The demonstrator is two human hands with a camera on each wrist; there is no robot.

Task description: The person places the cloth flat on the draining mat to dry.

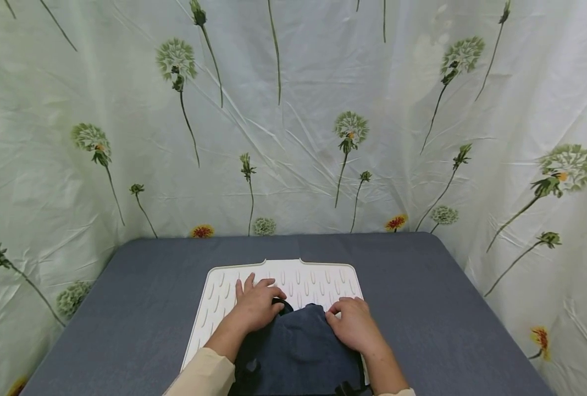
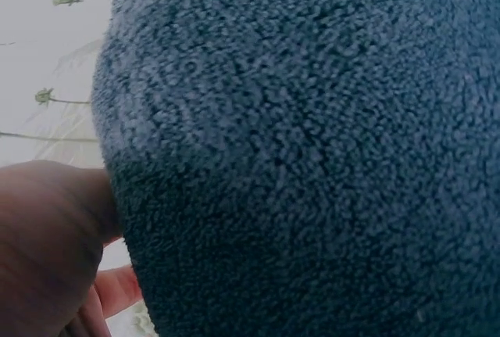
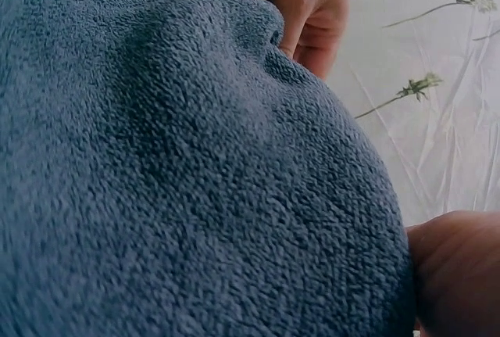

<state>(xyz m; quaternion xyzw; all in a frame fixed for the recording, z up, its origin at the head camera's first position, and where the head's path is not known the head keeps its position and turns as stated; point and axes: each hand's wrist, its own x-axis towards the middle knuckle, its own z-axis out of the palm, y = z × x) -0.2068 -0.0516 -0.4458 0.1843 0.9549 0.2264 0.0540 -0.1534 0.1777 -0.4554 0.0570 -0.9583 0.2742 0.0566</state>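
Observation:
A dark blue, fuzzy towel [image 1: 298, 346] is held up by its far edge above a white board [image 1: 219, 289] with raised oval ridges. My left hand [image 1: 256, 305] pinches the left part of that edge, its other fingers spread. The right corner is pinched between thumb and fingers of my right hand [image 1: 351, 324]. In the left wrist view the towel [image 2: 312, 149] fills most of the picture, the left hand [image 2: 47, 235] beside it. Both the left hand [image 3: 305, 8] and the right hand [image 3: 461, 267] show along the towel [image 3: 203, 165] in the right wrist view. The towel's near end is out of sight.
The board lies on a dark grey table [image 1: 432, 330]. Behind the table and along its sides hangs a pale curtain [image 1: 293, 165] printed with dandelions. Small dark parts, unclear in kind, show at the bottom of the head view.

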